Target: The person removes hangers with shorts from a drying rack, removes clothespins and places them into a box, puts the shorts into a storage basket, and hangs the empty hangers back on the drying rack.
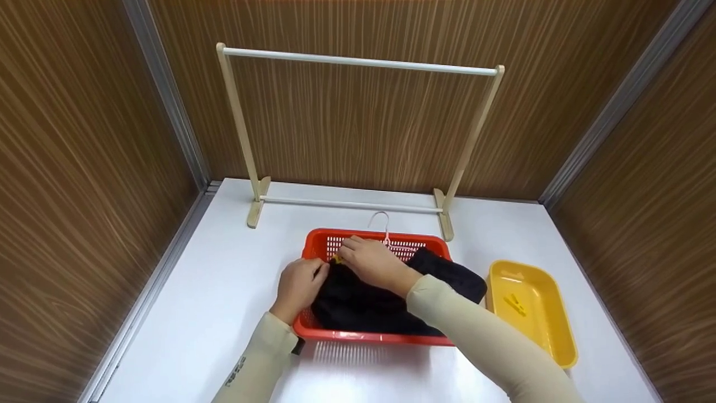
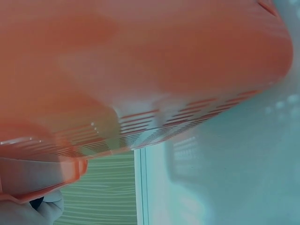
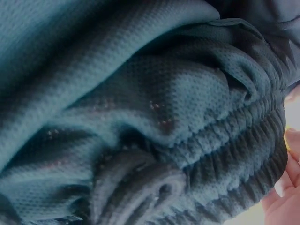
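Left hand: thumb and finger closed, pinching an edge of the black fabric garment with gathered waistband, which lies in the red slotted plastic basket. Right hand: curled closed, apparently pinching the small yellow plastic clip. Judged step: clipping that edge. Next move likely calls for steady cloth while the clip seats.

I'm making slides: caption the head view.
Left hand and right hand work on black cloth in a red basket, rack behind.
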A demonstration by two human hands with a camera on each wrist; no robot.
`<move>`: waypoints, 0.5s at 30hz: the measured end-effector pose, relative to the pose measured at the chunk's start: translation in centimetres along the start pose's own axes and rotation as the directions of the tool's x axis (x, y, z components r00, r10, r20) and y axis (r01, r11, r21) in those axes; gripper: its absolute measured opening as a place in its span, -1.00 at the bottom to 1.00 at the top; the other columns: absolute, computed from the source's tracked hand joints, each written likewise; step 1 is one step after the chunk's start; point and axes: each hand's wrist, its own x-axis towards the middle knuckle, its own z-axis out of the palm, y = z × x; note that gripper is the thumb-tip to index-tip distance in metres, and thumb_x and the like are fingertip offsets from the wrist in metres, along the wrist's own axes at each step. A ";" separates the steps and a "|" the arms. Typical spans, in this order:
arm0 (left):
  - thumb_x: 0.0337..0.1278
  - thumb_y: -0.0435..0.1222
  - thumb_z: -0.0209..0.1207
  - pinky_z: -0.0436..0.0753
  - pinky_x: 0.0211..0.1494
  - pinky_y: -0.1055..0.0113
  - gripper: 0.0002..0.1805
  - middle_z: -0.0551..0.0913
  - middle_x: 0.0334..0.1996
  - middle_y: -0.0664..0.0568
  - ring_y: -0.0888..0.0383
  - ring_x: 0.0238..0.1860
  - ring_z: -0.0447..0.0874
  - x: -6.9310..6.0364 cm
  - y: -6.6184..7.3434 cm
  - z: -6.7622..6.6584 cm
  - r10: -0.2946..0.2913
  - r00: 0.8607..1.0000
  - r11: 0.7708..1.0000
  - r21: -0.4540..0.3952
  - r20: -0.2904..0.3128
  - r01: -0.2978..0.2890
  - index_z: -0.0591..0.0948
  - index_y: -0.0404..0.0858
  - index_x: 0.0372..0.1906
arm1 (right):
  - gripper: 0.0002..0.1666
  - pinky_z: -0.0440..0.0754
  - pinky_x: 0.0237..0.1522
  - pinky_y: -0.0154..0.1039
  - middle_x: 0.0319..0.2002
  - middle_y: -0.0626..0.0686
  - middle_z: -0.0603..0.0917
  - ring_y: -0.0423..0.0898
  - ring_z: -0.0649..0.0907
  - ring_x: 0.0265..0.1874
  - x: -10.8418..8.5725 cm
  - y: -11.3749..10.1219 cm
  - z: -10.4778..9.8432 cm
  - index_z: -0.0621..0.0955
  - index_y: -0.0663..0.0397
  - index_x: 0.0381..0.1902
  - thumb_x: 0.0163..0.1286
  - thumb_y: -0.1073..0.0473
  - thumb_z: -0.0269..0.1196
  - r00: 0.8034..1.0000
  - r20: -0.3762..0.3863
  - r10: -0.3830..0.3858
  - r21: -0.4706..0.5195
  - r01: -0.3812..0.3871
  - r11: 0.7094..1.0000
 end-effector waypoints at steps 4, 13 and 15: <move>0.46 -0.16 0.20 0.37 -0.39 0.21 -0.60 0.38 -0.70 0.15 0.10 -0.57 0.44 -0.2 -0.1 -0.1 0.006 1.000 1.000 0.012 -0.005 -0.006 0.48 -0.07 -0.59 | -0.84 0.67 -0.12 -0.17 -0.23 -0.04 0.68 -0.07 0.66 -0.17 0.2 0.0 -0.1 0.67 0.01 -0.22 0.56 0.22 0.17 1.000 -0.006 -0.016 0.013 0.016 1.000; 0.44 -0.17 0.21 0.39 -0.38 0.19 -0.62 0.42 -0.69 0.16 0.09 -0.55 0.46 0.0 -0.1 0.1 0.011 1.000 1.000 0.009 -0.012 -0.010 0.49 -0.07 -0.58 | -0.89 0.71 -0.12 -0.13 -0.25 -0.03 0.75 -0.07 0.73 -0.17 0.0 0.9 0.0 0.76 0.04 -0.21 0.48 0.25 0.29 0.996 -0.089 0.013 0.139 -0.001 0.990; 0.44 -0.17 0.22 0.38 -0.38 0.20 -0.61 0.41 -0.70 0.16 0.10 -0.56 0.44 0.1 0.0 0.1 0.013 1.000 1.000 0.001 -0.014 -0.013 0.48 -0.07 -0.59 | -0.90 0.71 -0.08 -0.13 -0.23 -0.01 0.76 -0.08 0.74 -0.15 -0.2 1.1 0.0 0.77 0.06 -0.20 0.46 0.27 0.31 0.994 -0.100 0.041 0.202 -0.021 0.979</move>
